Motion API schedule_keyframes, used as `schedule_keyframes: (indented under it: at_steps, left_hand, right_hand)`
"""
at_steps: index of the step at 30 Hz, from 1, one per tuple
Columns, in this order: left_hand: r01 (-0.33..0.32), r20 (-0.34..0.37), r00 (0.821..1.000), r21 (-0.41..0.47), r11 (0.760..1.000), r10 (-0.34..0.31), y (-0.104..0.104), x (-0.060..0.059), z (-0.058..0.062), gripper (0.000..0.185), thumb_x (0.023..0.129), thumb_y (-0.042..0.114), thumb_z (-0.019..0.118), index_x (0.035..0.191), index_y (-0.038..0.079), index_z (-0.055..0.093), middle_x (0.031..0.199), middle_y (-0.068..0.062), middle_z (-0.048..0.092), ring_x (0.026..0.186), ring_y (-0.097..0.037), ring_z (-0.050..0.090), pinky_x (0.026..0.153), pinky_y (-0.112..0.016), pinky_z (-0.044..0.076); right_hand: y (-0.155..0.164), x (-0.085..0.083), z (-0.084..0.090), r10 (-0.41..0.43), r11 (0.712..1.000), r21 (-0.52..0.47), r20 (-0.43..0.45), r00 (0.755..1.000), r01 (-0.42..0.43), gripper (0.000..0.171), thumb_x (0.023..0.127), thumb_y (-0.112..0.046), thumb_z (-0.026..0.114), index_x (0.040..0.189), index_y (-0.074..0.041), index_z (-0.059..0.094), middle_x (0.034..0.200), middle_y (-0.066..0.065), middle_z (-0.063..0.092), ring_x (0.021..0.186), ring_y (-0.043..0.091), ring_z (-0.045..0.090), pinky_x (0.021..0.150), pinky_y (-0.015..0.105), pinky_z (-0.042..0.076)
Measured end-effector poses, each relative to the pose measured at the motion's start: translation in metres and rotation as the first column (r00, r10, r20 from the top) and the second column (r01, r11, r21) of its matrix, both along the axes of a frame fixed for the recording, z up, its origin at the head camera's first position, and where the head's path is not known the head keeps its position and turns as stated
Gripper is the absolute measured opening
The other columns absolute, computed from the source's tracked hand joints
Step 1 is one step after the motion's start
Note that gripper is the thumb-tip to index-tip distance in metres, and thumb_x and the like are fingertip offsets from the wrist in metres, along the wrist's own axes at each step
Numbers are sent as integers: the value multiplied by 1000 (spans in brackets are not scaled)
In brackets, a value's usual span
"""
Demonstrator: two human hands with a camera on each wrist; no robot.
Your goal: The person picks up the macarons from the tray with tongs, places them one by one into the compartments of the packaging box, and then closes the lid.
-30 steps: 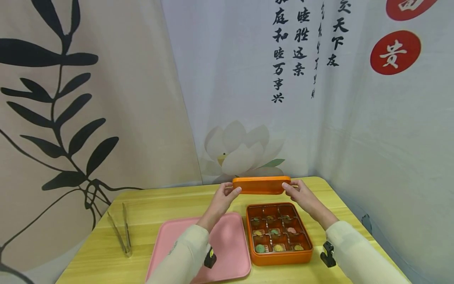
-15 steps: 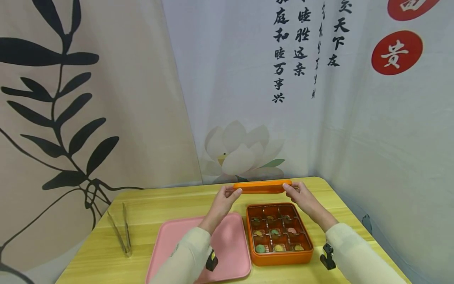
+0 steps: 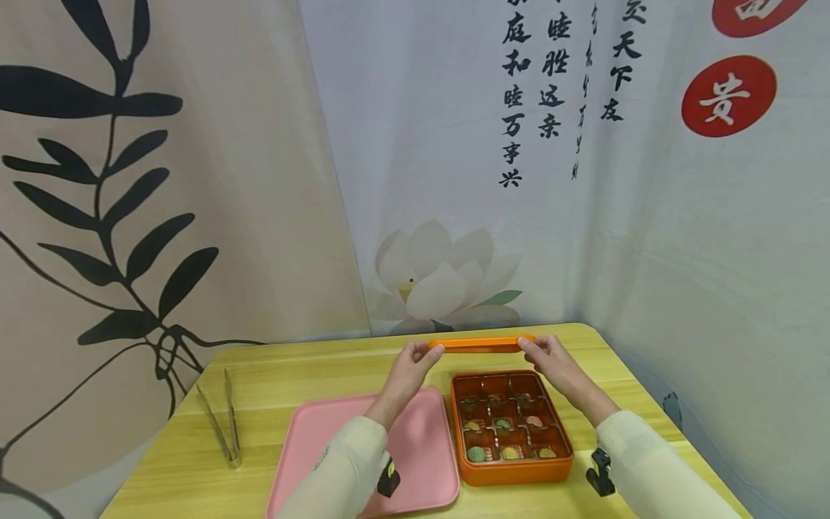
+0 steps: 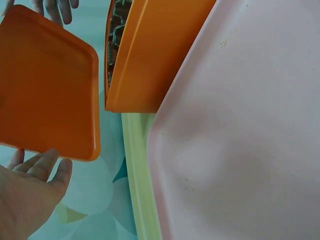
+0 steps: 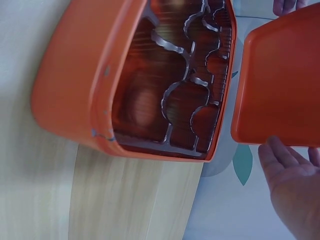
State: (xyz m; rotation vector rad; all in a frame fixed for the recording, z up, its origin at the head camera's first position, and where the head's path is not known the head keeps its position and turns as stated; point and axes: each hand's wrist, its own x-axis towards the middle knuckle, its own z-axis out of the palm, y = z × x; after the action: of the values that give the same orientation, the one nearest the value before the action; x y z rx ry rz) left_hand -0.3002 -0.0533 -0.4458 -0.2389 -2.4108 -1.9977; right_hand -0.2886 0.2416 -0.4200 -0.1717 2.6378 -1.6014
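Note:
An orange lid (image 3: 481,345) is held up level between both hands, behind the open orange box. The left hand (image 3: 410,371) pinches its left end, and the right hand (image 3: 556,364) its right end. In the left wrist view the lid's broad orange face (image 4: 47,82) shows, with fingers along its edge. The orange box (image 3: 512,473) stands on the table with a divided insert, and small green, yellow and pink round pieces (image 3: 476,454) lie in its compartments. The right wrist view shows the clear dividers (image 5: 175,100) close up; the lid is apart from the box.
A pink tray (image 3: 424,461) lies left of the box, partly under the left forearm. Metal tongs (image 3: 227,425) rest farther left on the wooden table (image 3: 272,371). A printed curtain (image 3: 428,180) hangs behind the table.
The lid has tilted from showing its inner face to nearly edge-on and has come down slightly. Both hands keep their hold; the box, tray and tongs stay in place.

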Motion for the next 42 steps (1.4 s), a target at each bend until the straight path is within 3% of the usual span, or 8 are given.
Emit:
schedule_keyframes:
  at_steps: [10,30,42]
  left_hand:
    - [46,4,999,1,999,-46,3,2,0,85,94,58,59,149,-3,37,151,-19,40,140,-36,37,111,-52,31]
    - [62,-13,998,-35,997,-63,6,16,-7,82,93,56,62,151,3,38,151,-16,43,138,-33,40,109,-50,34]
    - [97,-80,992,-32,995,-99,6,26,-10,69,96,36,65,150,1,39,147,-17,47,137,-33,41,111,-52,31]
  right_hand:
    - [3,2,-1,7,999,-39,-6,1000,-8,76,99,-60,47,135,6,31,140,28,40,134,45,41,109,57,31]
    - [13,14,-7,12,999,-31,8,1000,-12,76,99,-56,51,142,4,33,137,24,45,128,38,45,108,56,33]
    - [21,26,-15,69,997,-23,-2,998,-69,65,101,-45,54,142,2,34,136,21,49,128,38,45,108,57,32]
